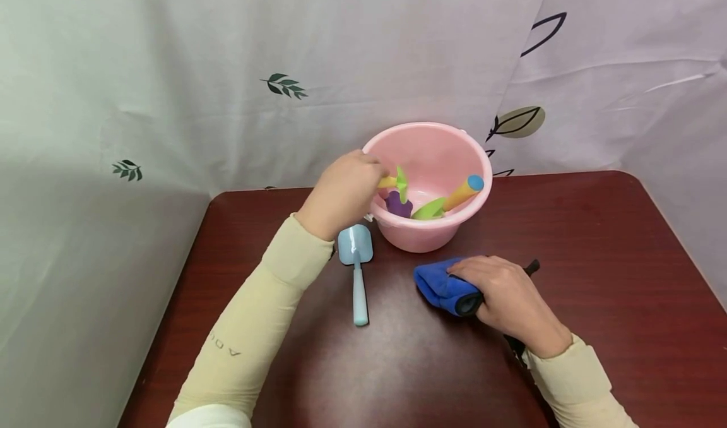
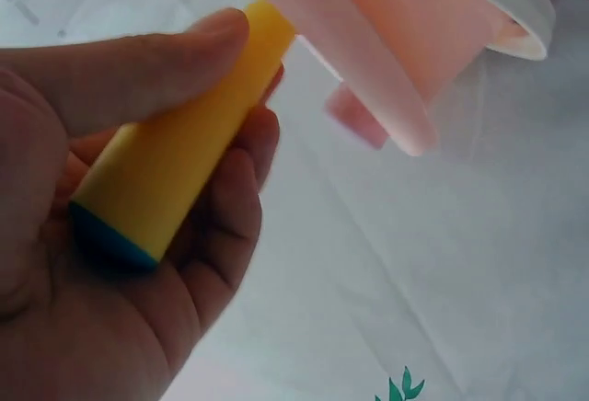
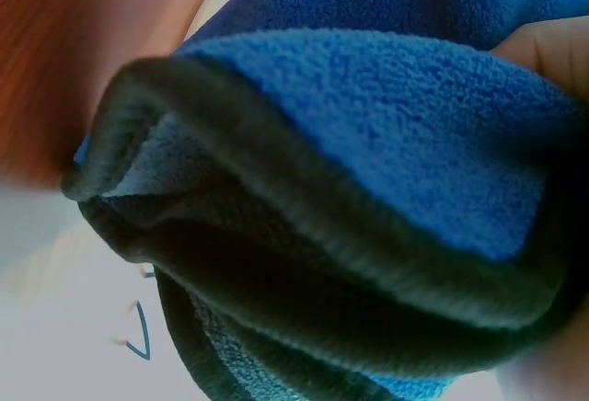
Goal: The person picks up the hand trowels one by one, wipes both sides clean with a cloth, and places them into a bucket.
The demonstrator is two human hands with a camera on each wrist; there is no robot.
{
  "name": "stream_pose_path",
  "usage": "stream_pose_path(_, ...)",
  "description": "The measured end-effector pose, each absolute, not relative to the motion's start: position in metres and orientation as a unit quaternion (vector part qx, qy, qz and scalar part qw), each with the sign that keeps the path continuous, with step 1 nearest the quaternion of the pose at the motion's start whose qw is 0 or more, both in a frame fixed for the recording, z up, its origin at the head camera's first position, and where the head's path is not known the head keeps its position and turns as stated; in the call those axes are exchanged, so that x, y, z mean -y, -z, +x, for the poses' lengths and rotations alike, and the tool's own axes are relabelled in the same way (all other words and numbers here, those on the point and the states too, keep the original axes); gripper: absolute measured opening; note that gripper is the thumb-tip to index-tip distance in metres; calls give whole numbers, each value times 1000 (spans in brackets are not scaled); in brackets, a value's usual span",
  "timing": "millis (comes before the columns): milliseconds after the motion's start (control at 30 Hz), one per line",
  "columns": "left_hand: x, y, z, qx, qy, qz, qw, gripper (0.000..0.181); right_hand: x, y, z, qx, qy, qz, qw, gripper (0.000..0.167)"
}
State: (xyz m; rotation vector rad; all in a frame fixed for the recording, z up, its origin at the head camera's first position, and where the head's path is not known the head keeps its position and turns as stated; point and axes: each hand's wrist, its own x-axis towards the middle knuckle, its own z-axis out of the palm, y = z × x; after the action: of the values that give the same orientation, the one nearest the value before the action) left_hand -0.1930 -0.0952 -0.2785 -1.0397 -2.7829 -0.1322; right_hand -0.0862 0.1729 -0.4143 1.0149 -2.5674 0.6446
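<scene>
My left hand reaches over the left rim of a pink bucket. It grips the yellow handle of a toy garden tool, whose green head shows inside the bucket; its exact kind is unclear. On the bucket's bottom lie a purple piece and a green toy shovel with a yellow, blue-ended handle leaning on the right rim. In front of the bucket, my right hand holds a folded blue towel with dark edging, which fills most of the right wrist view.
A light blue scoop lies on the dark red table, left of the towel and in front of the bucket. A black strap-like end sticks out beyond the right hand. Pale curtains with leaf prints stand behind and beside the table.
</scene>
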Motion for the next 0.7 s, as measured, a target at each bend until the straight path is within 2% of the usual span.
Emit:
stream_pose_path(133, 88, 282, -199, 926, 10, -370, 73, 8, -173, 415, -86, 895, -223, 354, 154, 42)
stream_pose_path(267, 81, 285, -203, 922, -17, -384, 47, 25, -173, 416, -86, 895, -221, 356, 155, 42)
stream_pose_path(367, 77, 287, -206, 922, -30, -386, 29, 32, -172, 416, -86, 894, -221, 357, 155, 43)
stream_pose_path(700, 66, 291, -211, 927, -29, -374, -21, 26, -172, 417, -87, 891, -226, 361, 162, 44)
